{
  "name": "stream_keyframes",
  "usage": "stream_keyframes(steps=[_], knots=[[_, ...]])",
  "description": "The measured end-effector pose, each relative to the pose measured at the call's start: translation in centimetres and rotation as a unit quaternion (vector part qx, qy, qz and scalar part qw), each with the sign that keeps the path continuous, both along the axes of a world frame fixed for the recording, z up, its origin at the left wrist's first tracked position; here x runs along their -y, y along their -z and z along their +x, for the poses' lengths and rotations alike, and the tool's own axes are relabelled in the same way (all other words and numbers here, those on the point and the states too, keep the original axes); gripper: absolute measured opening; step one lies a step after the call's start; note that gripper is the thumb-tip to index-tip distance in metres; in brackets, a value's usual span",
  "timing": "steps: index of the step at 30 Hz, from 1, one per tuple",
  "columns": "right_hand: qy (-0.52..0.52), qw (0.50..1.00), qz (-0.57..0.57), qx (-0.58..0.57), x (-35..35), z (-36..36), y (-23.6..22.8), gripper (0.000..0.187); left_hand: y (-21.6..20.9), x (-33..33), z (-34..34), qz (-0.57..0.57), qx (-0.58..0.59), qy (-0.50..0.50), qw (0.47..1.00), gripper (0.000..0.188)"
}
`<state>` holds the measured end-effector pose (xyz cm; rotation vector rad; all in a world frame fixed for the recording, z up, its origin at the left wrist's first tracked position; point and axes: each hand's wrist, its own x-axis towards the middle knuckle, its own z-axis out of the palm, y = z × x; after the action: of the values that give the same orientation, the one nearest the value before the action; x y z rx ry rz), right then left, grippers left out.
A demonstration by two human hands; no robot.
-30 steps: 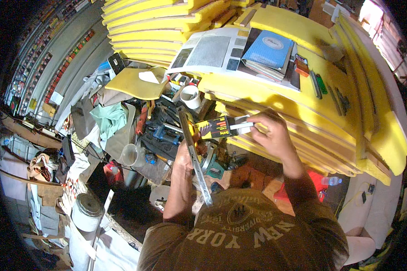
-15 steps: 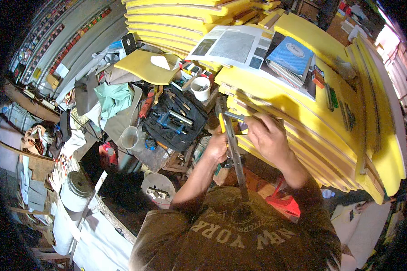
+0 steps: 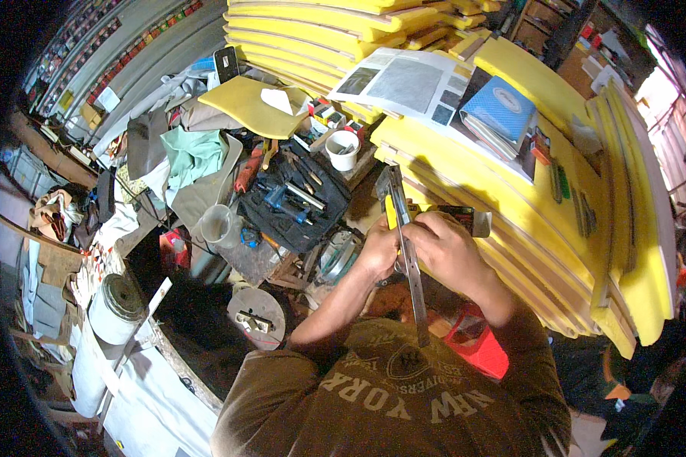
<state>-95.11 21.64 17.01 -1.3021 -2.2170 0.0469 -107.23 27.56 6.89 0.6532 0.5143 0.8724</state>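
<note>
A long, narrow metal bar-like tool (image 3: pixel 415 283) with a yellow part stands between my hands, running down toward my shirt. My left hand (image 3: pixel 379 247) is closed around it near the yellow part. The fingers of my right hand (image 3: pixel 443 245) are bent and pressed together against the metal bar from the right. Whether they grip the bar or a small piece on it is hidden. Just beyond the right fingers shows a dark and yellow box-like thing (image 3: pixel 463 216) with a pale end.
Stacked yellow foam-covered panels (image 3: pixel 503 206) rise ahead and right, bearing a blue binder (image 3: pixel 498 109) and a printed sheet (image 3: pixel 408 80). Left stands a cluttered bench with a black tool tray (image 3: pixel 324 221), white bucket (image 3: pixel 342 150) and clear cup (image 3: pixel 219 226). A red thing (image 3: pixel 479 346) lies below my right arm.
My right hand has come down and left, closer to my left hand. The grey piece at its fingertips no longer shows, and the dark and yellow box-like thing has come into sight.
</note>
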Motion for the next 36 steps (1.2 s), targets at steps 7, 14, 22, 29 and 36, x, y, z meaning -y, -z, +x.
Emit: stream_keyframes(steps=[7,14,22,29,36], knots=[[0.019,0.991,0.046,-0.127,-0.4,-0.1,0.2,0.022,-0.1,0.2,0.3,-0.006,-0.013,-0.019,1.000,0.020],[0.076,0.982,0.006,-0.174,0.5,-0.1,1.8,0.019,-0.8,0.4,0.5,-0.003,-0.010,-0.035,0.999,0.022],[0.158,0.875,-0.071,-0.452,1.4,-1.2,4.6,0.017,-1.3,0.4,0.4,0.010,-0.040,0.016,0.999,0.023],[0.197,0.925,-0.013,-0.326,2.0,-1.5,4.0,0.014,0.0,0.2,1.4,-0.020,0.017,0.011,1.000,0.020],[0.189,0.956,0.002,-0.226,2.2,-1.2,2.2,0.018,2.0,-0.3,1.9,-0.002,0.008,0.043,0.999,0.049]])
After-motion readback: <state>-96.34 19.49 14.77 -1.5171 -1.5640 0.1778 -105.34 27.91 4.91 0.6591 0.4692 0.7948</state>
